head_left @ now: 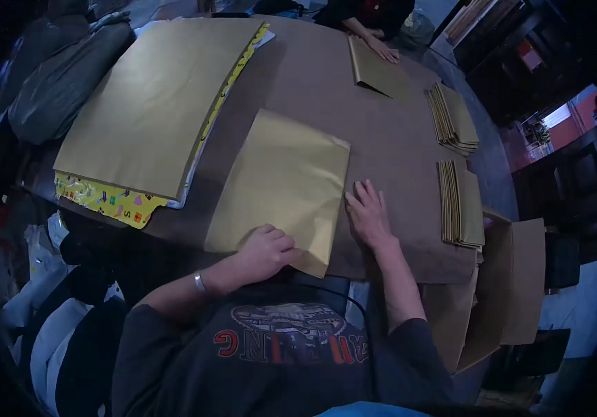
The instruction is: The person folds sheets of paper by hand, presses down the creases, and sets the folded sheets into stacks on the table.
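Note:
A sheet of brown kraft paper (281,181) lies in front of me, with a crease along its right side and its near right corner at the table edge. My left hand (268,248) is curled over the near edge of this sheet, its fingers closed on the paper; the fingertips are partly hidden. Flat on the table beside the sheet's right edge rests my right hand (369,215), fingers stretched out. Whether it touches the paper edge is hard to tell.
A large stack of brown sheets (163,97) lies at left over yellow printed wrapping (107,199). Two piles of folded paper (462,201) (457,118) stand at the right edge, above a cardboard box (503,285). Across the table, another person's hand (384,50) presses a folded sheet (375,66).

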Demonstrator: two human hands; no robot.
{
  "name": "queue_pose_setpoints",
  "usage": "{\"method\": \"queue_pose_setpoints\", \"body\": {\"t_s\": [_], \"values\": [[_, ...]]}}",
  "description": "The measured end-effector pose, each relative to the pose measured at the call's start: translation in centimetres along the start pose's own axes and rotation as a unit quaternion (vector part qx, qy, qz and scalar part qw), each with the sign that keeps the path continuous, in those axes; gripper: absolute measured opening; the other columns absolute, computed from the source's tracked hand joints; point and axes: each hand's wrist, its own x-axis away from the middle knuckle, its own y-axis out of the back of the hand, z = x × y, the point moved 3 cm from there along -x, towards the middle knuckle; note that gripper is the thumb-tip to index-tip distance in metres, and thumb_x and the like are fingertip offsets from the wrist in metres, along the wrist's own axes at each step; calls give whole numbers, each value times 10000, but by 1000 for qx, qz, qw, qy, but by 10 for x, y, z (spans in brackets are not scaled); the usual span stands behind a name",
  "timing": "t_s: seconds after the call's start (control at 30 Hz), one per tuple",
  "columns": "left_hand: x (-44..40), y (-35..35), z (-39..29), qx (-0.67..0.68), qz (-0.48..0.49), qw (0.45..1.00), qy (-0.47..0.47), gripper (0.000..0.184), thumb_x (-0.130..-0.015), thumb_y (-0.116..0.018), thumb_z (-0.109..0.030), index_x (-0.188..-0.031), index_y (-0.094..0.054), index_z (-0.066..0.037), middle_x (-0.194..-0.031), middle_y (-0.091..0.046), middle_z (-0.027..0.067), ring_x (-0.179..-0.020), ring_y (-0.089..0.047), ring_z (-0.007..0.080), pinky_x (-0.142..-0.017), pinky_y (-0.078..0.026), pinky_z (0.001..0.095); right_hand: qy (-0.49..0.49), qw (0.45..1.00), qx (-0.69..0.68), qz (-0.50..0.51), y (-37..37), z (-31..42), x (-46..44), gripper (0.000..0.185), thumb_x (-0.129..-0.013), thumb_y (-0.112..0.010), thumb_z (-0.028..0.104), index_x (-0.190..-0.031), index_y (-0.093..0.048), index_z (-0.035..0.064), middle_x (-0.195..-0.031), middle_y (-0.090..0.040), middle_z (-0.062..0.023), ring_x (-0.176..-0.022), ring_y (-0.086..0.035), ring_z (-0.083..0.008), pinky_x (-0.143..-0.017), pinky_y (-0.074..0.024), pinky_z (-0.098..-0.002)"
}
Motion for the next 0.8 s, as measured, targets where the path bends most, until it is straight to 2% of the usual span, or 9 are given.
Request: {"method": "queue_pose_setpoints", "body": {"t_s": [0.13, 0.23, 0.3, 0.33, 0.37, 0.47, 0.6, 0.73, 0.8], "values": [[-5, -15, -3, -1, -16, 999, 45, 250, -732, -614, -161, -970, -691, -153, -885, -606, 16, -858, -596, 205, -796, -454, 368, -5, 1000, 14, 21, 26, -7, 10, 442, -901, -577, 173, -1328, -509, 80, -1467, -368, -180, -1395, -299, -385, -1111, -283, -557], [3, -19, -11, 29, -14, 998, 49, 263, -723, -617, -151, -974, -695, -136, -917, -605, 20, -908, -582, 220, -809, -455, 384, 149, 985, -81, -25, 41, 55, 8, 517, -917, -569, 283, -1355, -464, 29, -1460, -360, -222, -1405, -275, -394, -1113, -282, -549], [4, -15, -17, 37, -2, 998, 55, 273, -711, -634, -137, -976, -698, -136, -951, -610, 16, -926, -577, 223, -813, -461, 383, 232, 958, -162, 47, 22, 97, 15, 573, -867, -619, 280, -1338, -450, 0, -1469, -335, -241, -1393, -273, -437, -1124, -280, -532], [6, -14, -19, 49, 4, 997, 67, 284, -699, -651, -123, -978, -700, -136, -985, -615, 13, -943, -573, 226, -817, -467, 383, 261, 950, -145, 97, 4, 108, 17, 640, -888, -586, 381, -1372, -416, -2, -1497, -302, -231, -1412, -252, -408, -1137, -248, -536], [13, -25, -17, 37, 18, 997, 70, 261, -702, -650, -137, -959, -697, -141, -981, -604, 12, -956, -562, 235, -810, -467, 388, 260, 950, -148, 91, -2, 103, 13, 640, -888, -586, 381, -1372, -416, -2, -1497, -302, -231, -1412, -252, -408, -1137, -248, -536], [11, -23, -19, 34, 48, 995, 84, 244, -706, -647, -154, -945, -699, -149, -950, -594, 8, -948, -557, 231, -801, -466, 384, 167, 978, -58, 113, -14, 69, -17, 694, -944, -465, 475, -1448, -336, 16, -1548, -229, -209, -1456, -174, -340, -1163, -160, -538], [10, -25, -17, 36, 29, 996, 73, 196, -737, -611, -204, -907, -680, -138, -901, -573, 7, -931, -546, 215, -803, -442, 373, 43, 990, -5, 132, -15, -4, -62, 673, -975, -400, 451, -1482, -274, 26, -1576, -166, -189, -1473, -118, -324, -1174, -136, -526], [15, -31, -17, 47, -1, 995, 89, 150, -745, -649, -194, -884, -690, -154, -908, -577, -8, -938, -554, 202, -809, -442, 373, -101, 983, 5, 155, -14, -72, -100, 690, -986, -365, 452, -1512, -190, 40, -1596, -100, -168, -1486, -41, -307, -1186, -91, -525], [12, -28, -19, 48, -2, 995, 91, 149, -741, -661, -192, -883, -694, -159, -907, -580, -9, -940, -558, 203, -808, -444, 376, -235, 956, 55, 168, 5, -109, -114, 687, -989, -360, 449, -1511, -193, 36, -1585, -143, -182, -1477, -90, -328, -1181, -115, -522]]}}
